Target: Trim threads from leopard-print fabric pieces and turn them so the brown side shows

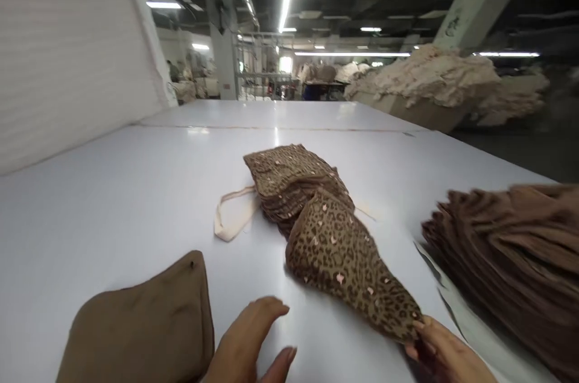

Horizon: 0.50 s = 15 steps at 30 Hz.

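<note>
A leopard-print fabric piece [341, 262], brown with small pink spots, is pinched at its lower right corner by my right hand [446, 350]. Its far end rests against a stack of leopard-print pieces [292, 169] in the middle of the table. My left hand [251, 341] is at the bottom centre with fingers and thumb apart, holding nothing. Just left of it lies a pile of plain brown fabric pieces [145, 322] with a rounded corner. A pale fabric strip [233, 229] loops out from the left of the leopard-print stack.
A thick stack of dark brown fabric [511, 244] lies at the right, beside a pale sheet [479, 322]. The white table [217, 148] stretches far ahead. White layered material [72, 57] rises at the left. Beyond the right edge stands a heap of cream fabric [429, 75].
</note>
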{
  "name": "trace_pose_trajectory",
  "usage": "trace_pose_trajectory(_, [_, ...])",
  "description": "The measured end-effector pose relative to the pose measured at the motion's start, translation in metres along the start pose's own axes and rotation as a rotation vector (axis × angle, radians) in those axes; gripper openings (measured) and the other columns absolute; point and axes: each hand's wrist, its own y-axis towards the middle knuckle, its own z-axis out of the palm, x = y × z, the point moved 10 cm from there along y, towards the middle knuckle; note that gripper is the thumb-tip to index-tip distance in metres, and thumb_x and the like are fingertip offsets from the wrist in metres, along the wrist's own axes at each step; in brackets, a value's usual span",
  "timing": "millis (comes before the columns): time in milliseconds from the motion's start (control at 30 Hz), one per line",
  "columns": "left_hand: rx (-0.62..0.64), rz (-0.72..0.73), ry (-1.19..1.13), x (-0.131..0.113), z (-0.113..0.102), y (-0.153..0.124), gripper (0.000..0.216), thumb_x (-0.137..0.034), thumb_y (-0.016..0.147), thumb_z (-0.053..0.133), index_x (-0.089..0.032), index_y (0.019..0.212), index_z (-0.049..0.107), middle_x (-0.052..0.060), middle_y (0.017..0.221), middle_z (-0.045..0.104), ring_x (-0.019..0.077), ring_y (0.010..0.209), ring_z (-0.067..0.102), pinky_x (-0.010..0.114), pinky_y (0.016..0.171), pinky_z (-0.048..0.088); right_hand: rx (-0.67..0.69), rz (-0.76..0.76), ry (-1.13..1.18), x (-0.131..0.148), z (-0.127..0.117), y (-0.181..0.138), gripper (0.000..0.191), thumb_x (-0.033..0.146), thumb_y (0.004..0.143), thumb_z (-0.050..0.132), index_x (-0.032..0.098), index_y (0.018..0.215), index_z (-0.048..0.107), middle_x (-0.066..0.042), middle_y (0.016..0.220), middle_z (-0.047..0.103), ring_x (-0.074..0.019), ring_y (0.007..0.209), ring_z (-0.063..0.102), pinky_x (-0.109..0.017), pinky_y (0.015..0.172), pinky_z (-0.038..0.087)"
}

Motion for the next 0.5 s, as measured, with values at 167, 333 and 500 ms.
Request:
trace_pose_trajectory(167, [0.331, 0.245, 0.042, -0.055, 0.077, 0.034, 0.036, -0.024, 0.084, 0.047, -0.019, 0.12, 0.05, 0.011, 0.13, 0.05, 0.0214, 0.12, 0.045, 0.039, 0.101, 0.04, -0.07, 0.092, -0.237, -0.056, -0.037, -0.041, 0.033, 0.056, 0.068, 0.052, 0.027, 0.052, 0.051, 0.0, 0.048, 0.051, -0.0193, 0.048, 0.049, -0.032, 0.05, 0.043])
trace_pose_trajectory(333, [0.472, 0.206, 0.23, -0.044, 0.116, 0.013, 0.046, -0.035, 0.079, 0.057, -0.017, 0.121, 0.052, 0.013, 0.131, 0.05, 0.0281, 0.12, 0.046, 0.046, 0.098, 0.042, -0.231, 0.136, -0.492, -0.062, -0.077, -0.051, 0.03, 0.058, 0.067, 0.052, 0.029, 0.075, 0.057, 0.001, 0.068, 0.065, -0.0237, 0.064, 0.059, -0.033, 0.06, 0.042])
trace_pose_trajectory(500, [0.423, 0.133, 0.321, -0.044, 0.101, -0.014, 0.034, -0.039, 0.08, 0.056, -0.019, 0.108, 0.059, 0.012, 0.119, 0.058, 0.0281, 0.106, 0.054, 0.043, 0.086, 0.049, -0.187, 0.041, -0.734, -0.052, -0.07, -0.052, 0.037, 0.06, 0.076, 0.038, 0.029, 0.085, 0.055, 0.001, 0.074, 0.066, -0.0196, 0.06, 0.061, -0.029, 0.057, 0.044])
